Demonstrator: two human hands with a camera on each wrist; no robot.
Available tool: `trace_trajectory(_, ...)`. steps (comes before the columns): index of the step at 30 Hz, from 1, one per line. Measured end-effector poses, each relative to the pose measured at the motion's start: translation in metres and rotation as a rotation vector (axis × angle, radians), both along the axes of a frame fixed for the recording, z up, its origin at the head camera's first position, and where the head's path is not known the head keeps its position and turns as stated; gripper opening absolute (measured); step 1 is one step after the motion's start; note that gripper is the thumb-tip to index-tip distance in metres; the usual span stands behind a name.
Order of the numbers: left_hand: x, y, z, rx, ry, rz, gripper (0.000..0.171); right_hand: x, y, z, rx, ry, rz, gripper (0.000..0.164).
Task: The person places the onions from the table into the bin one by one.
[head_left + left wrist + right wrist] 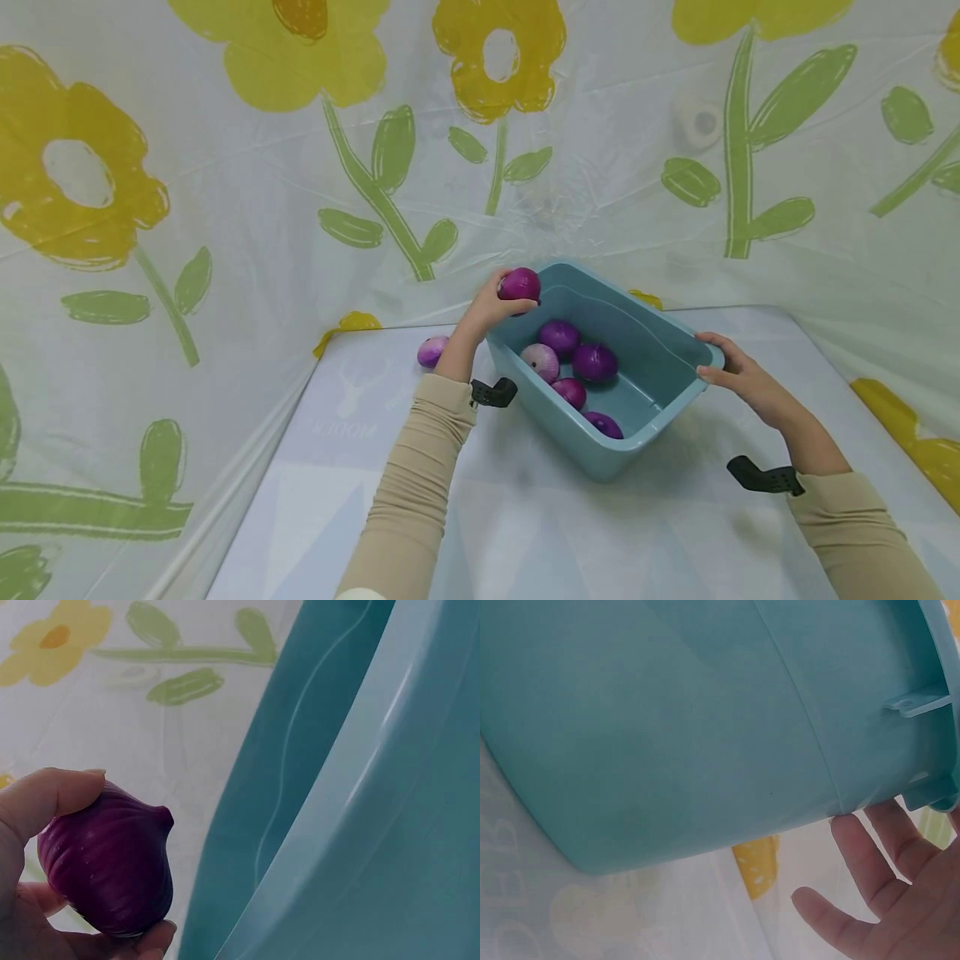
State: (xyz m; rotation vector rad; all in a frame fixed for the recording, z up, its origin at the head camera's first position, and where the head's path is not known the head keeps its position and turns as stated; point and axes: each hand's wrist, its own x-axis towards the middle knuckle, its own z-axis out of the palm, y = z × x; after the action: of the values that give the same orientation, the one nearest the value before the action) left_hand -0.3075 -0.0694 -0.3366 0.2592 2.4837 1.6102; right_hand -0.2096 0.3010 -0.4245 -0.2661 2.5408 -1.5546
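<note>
My left hand (489,310) holds a red onion (521,284) over the left end of a blue plastic bin (551,417). In the left wrist view the thumb lies across the top of this onion (112,862) and fingertips show under it, beside the bin's wall (375,810). At the bin's right end my right hand (750,379) grips the rim, thumb and forefinger on its edge. Its other fingers (862,855) show under the rim in the right wrist view. Several onions (595,362) lie inside, mostly dark purple, one paler (541,362).
Another onion (432,352), purple and whitish, lies on the table (330,500) left of the bin, partly hidden by my left forearm. A flower-printed sheet (585,183) hangs behind the table and along its sides. Each wrist carries a black camera mount (763,477).
</note>
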Motion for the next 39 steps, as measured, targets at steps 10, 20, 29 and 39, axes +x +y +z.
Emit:
trace_trajectory(10,0.009,0.02,-0.006,-0.112,-0.056,-0.16,0.079,-0.001,0.001,-0.001,-0.011,0.002,0.005,0.065)
trace_trajectory(20,0.013,0.017,-0.006,-0.181,-0.047,-0.27,0.063,-0.001,0.001,-0.001,-0.01,0.009,0.005,0.065)
trace_trajectory(29,0.012,0.0,-0.003,-0.169,-0.042,-0.209,0.062,0.0,-0.001,-0.001,-0.011,0.011,0.005,0.066)
trace_trajectory(39,0.008,-0.028,0.007,-0.168,-0.01,-0.098,0.064,-0.001,-0.001,-0.001,-0.023,-0.006,0.003,0.065)
